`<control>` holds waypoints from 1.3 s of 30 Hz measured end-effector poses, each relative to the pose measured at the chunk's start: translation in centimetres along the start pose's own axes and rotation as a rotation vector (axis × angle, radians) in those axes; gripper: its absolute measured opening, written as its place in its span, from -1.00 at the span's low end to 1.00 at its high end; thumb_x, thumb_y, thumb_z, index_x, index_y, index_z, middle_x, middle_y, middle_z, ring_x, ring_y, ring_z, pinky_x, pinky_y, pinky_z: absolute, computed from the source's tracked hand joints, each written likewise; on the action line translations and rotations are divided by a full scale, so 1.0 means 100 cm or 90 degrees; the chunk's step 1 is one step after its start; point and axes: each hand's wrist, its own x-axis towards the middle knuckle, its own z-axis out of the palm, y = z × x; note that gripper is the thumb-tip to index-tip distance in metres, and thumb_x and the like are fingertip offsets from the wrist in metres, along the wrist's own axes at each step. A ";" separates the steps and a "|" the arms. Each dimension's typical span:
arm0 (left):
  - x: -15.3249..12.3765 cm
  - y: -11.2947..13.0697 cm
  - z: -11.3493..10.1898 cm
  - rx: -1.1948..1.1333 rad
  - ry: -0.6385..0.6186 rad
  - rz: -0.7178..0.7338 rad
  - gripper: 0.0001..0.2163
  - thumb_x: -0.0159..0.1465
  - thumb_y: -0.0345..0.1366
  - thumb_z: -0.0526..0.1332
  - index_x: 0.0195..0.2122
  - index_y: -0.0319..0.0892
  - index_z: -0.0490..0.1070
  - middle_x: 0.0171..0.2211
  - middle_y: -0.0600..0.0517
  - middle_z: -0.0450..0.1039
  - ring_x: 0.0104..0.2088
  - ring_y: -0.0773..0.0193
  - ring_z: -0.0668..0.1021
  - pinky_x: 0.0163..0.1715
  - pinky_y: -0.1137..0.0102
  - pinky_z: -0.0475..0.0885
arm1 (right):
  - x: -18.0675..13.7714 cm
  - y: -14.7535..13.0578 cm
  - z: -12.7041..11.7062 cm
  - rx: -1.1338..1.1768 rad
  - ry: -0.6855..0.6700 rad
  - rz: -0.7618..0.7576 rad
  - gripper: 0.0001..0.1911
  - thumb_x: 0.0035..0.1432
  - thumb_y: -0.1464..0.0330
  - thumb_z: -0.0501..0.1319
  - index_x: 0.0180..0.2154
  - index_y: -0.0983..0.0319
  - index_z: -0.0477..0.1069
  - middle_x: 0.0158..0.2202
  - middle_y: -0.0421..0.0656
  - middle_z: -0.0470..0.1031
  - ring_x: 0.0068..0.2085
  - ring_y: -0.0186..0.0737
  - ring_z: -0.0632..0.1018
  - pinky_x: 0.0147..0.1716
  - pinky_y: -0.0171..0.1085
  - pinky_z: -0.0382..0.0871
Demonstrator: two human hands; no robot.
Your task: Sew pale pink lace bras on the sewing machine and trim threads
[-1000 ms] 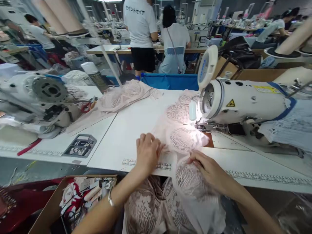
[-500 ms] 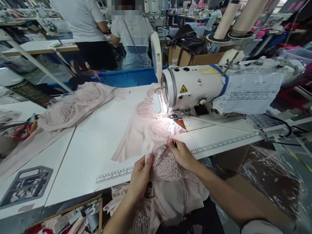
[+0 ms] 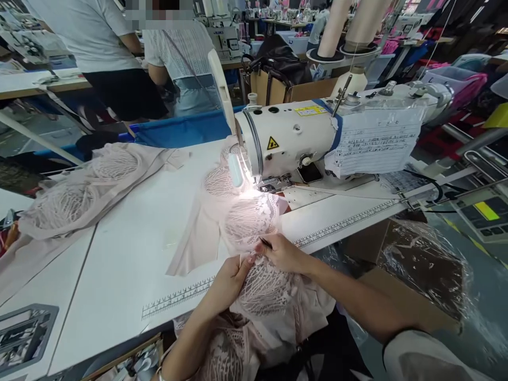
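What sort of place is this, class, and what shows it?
Most likely a garment factory's sewing floor: an industrial sewing machine on a white table, pink lace pieces lying on it, and large thread cones behind.

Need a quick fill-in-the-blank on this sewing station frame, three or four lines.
1. The left hand and right hand both pinch lace fabric that is pale ____.
2. The sewing machine has a body coloured ____.
3. Its warning sticker is a yellow ____.
4. The machine's lamp is switched ____.
Missing words: pink; white; triangle; on.
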 end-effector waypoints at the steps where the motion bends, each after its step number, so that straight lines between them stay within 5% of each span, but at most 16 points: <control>1: 0.000 0.001 0.001 0.025 0.004 0.009 -0.52 0.27 0.19 0.10 -0.56 -0.10 0.13 -0.58 0.11 0.17 -0.49 0.27 0.23 -0.45 0.39 0.18 | 0.001 -0.001 -0.004 -0.007 -0.033 -0.009 -0.40 0.26 -0.15 0.12 -0.55 0.16 0.10 -0.59 -0.30 0.18 -0.50 -0.35 0.23 -0.47 -0.29 0.09; 7: -0.007 -0.001 0.021 0.049 0.095 -0.026 -0.49 0.21 0.25 0.10 -0.61 -0.08 0.16 -0.61 0.07 0.23 -0.49 0.23 0.29 -0.43 0.33 0.22 | 0.011 -0.005 -0.017 -0.036 -0.225 -0.023 -0.51 0.32 0.08 0.19 -0.55 0.19 0.19 -0.59 -0.30 0.26 -0.51 -0.36 0.27 -0.48 -0.33 0.15; 11: -0.023 -0.010 0.053 -0.052 0.310 -0.076 -0.50 0.26 0.23 0.11 -0.47 -0.14 0.43 -0.48 -0.04 0.48 -0.35 0.07 0.49 -0.26 0.27 0.38 | 0.011 -0.001 0.002 -0.186 -0.002 -0.132 -0.72 0.33 0.40 0.16 -0.48 0.20 0.27 -0.45 -0.18 0.48 -0.40 -0.27 0.46 -0.39 -0.33 0.24; 14: -0.030 -0.013 0.065 -0.226 0.331 -0.094 -0.51 0.27 0.20 0.18 -0.18 -0.17 0.56 -0.26 -0.11 0.61 -0.08 -0.05 0.57 -0.04 0.21 0.44 | 0.011 0.001 0.015 -0.229 0.087 -0.204 -0.78 0.26 0.46 0.15 -0.45 0.18 0.24 -0.42 -0.16 0.48 -0.37 -0.24 0.47 -0.35 -0.31 0.27; 18: -0.019 -0.004 0.044 -0.377 0.283 -0.112 -0.42 0.29 0.25 0.10 -0.04 -0.18 0.55 -0.23 -0.17 0.61 -0.03 -0.07 0.60 0.01 0.14 0.48 | 0.009 -0.002 0.009 -0.037 0.085 -0.164 -0.60 0.37 0.26 0.05 -0.53 0.14 0.05 -0.58 -0.31 0.18 -0.51 -0.35 0.29 -0.45 -0.33 0.19; 20: -0.009 0.004 0.023 -0.401 0.312 -0.120 -0.39 0.27 0.28 0.07 -0.08 -0.18 0.54 -0.28 -0.16 0.59 -0.12 -0.05 0.62 -0.08 0.15 0.52 | 0.007 -0.005 0.001 0.065 -0.063 -0.130 -0.53 0.36 0.14 0.06 -0.56 0.15 0.04 -0.60 -0.34 0.09 -0.54 -0.39 0.21 -0.50 -0.33 0.14; 23: 0.005 0.013 0.001 -0.273 0.442 -0.185 -0.48 0.17 0.30 0.21 -0.41 -0.14 0.43 -0.50 -0.05 0.45 -0.38 0.04 0.54 -0.34 0.21 0.48 | 0.001 -0.008 -0.002 0.063 -0.259 -0.100 -0.56 0.34 0.14 0.10 -0.54 0.15 0.10 -0.61 -0.36 0.12 -0.57 -0.40 0.20 -0.53 -0.33 0.09; 26: 0.011 0.016 -0.001 -0.127 0.495 -0.172 -0.45 0.10 0.33 0.24 -0.59 -0.05 0.20 -0.65 0.10 0.19 -0.52 0.18 0.37 -0.48 0.28 0.37 | -0.005 -0.007 0.009 -0.035 -0.198 -0.137 -0.60 0.36 0.29 0.07 -0.53 0.13 0.03 -0.62 -0.36 0.12 -0.58 -0.39 0.20 -0.52 -0.31 0.10; 31: 0.017 0.015 0.018 -0.113 0.525 -0.081 -0.43 0.17 0.37 0.10 -0.61 -0.02 0.05 -0.70 0.18 -0.02 -0.54 0.26 0.27 -0.53 0.35 0.27 | -0.010 0.003 0.028 -0.104 -0.084 -0.188 -0.64 0.31 0.36 0.11 -0.51 0.13 0.03 -0.57 -0.29 0.19 -0.50 -0.32 0.28 -0.45 -0.28 0.18; 39: 0.017 0.014 0.022 -0.118 0.542 -0.114 -0.45 0.14 0.35 0.15 -0.58 -0.06 0.24 -0.68 0.09 0.21 -0.49 0.15 0.42 -0.51 0.30 0.36 | -0.017 0.006 0.024 -0.087 -0.033 -0.204 -0.68 0.30 0.32 0.07 -0.50 0.12 0.02 -0.57 -0.30 0.16 -0.52 -0.32 0.26 -0.46 -0.27 0.13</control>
